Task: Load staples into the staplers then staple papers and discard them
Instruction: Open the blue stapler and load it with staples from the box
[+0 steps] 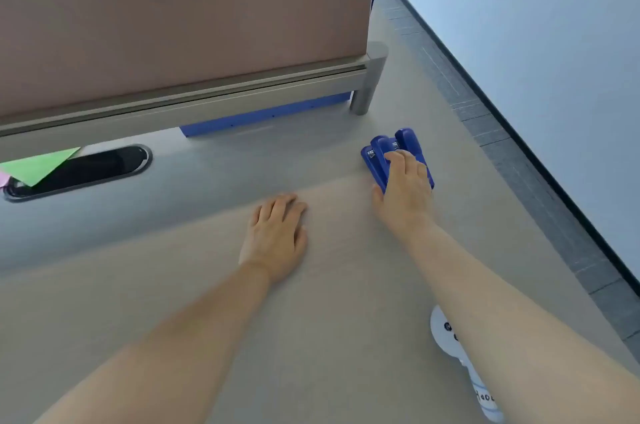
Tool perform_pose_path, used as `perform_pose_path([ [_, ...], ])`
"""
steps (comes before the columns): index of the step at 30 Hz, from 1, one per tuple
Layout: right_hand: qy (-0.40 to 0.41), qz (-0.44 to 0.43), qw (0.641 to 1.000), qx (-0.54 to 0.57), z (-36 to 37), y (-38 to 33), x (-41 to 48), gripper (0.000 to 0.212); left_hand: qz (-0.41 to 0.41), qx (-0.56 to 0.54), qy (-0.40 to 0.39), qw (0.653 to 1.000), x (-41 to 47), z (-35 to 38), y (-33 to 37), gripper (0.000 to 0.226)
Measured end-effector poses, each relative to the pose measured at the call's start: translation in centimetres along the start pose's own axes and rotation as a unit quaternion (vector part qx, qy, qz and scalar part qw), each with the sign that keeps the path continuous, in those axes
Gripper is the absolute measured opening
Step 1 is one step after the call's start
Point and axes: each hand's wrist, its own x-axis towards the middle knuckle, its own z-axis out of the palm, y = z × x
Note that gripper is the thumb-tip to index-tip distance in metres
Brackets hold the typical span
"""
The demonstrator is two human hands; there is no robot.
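Observation:
Three blue staplers (pixel 381 150) lie side by side on the grey desk (pixel 194 302), at the right near the partition post. My right hand (pixel 403 184) lies over them, thumb against the left stapler and fingers curled over the top. Flat on the desk to their left rests my left hand (pixel 277 233), palm down, fingers together, holding nothing. A green sheet of paper (pixel 38 164) and a bit of pink paper (pixel 3 177) stick out of the oval cable opening at the far left.
A brown partition panel (pixel 173 15) with a metal rail and post (pixel 367 84) closes the back of the desk. The black oval cable opening (pixel 86 169) lies at left. The desk's right edge runs diagonally above grey floor. A white sock (pixel 453 347) shows under my right forearm.

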Motion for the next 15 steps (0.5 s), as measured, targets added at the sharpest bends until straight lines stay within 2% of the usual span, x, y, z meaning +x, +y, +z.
perform_pose_path([
  [3,-0.008,0.049,0.999,-0.002,1.2,0.0,1.7,0.060,0.010,0.009,0.035,0.999,0.3,0.4,-0.2,0.059],
  [8,-0.017,0.103,0.995,-0.008,2.2,0.0,2.8,0.071,0.018,0.015,0.042,0.999,0.6,0.9,-0.7,0.055],
  [15,-0.046,0.065,0.996,0.029,2.0,-0.6,1.6,0.076,0.018,0.009,0.032,0.999,0.6,0.8,-0.6,0.061],
])
